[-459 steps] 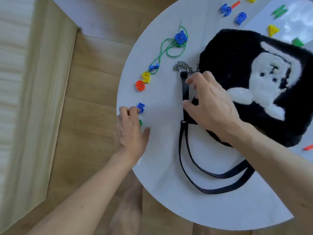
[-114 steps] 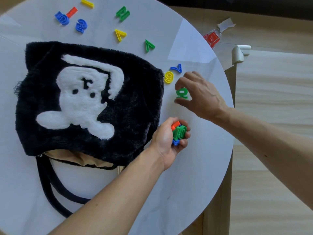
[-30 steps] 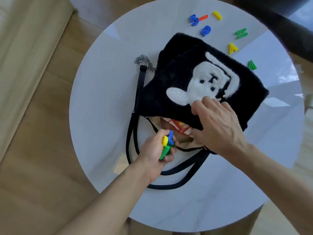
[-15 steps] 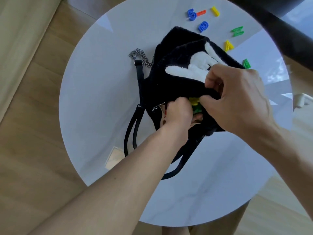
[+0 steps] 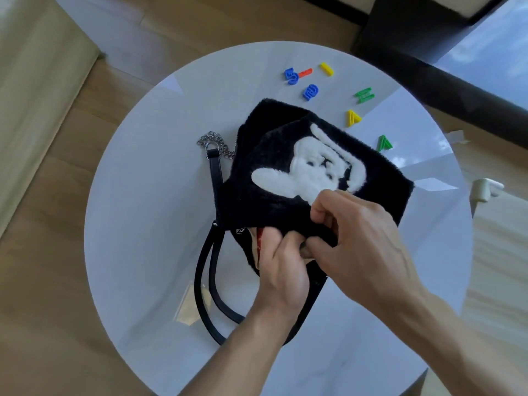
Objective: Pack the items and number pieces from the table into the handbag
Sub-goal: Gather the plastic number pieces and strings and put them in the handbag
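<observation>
A black furry handbag with a white animal figure lies in the middle of the round white table. My right hand pinches the bag's near top edge and holds the mouth up. My left hand reaches into that mouth; its fingertips are hidden inside, and no pieces show in it. Something red shows inside the opening. Loose number pieces lie beyond the bag: a blue 5, a red bar, a yellow piece, a blue piece, a green piece, a yellow piece and a green piece.
The bag's black straps loop toward the near left, with a metal chain at their far end. A small clear packet lies beside the straps. A white object sits past the table's right edge. Dark furniture stands at the far right.
My left hand, which carried a handful of coloured pieces to the bag's mouth, has pushed further in and the pieces are out of sight. My right hand has lowered the lifted edge a little.
</observation>
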Available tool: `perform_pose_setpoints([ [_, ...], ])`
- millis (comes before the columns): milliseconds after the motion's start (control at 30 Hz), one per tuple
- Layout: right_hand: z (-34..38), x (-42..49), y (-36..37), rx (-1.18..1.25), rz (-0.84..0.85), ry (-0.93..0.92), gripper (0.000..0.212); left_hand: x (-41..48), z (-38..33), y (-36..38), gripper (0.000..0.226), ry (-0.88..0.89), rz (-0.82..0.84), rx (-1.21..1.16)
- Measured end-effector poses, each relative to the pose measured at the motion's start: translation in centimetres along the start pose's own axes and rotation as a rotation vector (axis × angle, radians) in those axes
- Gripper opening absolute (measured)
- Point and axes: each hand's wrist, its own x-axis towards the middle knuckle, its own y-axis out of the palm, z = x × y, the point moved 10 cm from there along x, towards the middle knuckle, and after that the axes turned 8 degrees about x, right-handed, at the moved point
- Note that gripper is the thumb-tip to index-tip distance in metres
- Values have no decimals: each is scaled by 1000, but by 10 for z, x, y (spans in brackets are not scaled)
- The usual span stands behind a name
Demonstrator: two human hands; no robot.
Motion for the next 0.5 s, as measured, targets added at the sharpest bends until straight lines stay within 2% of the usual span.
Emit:
perform_pose_setpoints([
  [133, -11, -6, 9, 0, 64, 7, 30, -16, -13, 4, 41, 139, 121, 283],
  [233, -19, -10, 20, -28, 162, -9, 22, -31, -11, -3, 41, 151, 221, 613],
  [333, -28, -9, 20, 56, 192, 4, 17, -31, -27, -31, 40, 95, 110, 827],
  [400, -39, -1, 9, 130, 126, 49, 18, -25, -57, -32, 35, 156, 65, 858],
  [500, -69, 22, -21, 255, -79, 144, 13, -4, -101, -5, 27, 342, 69, 890],
])
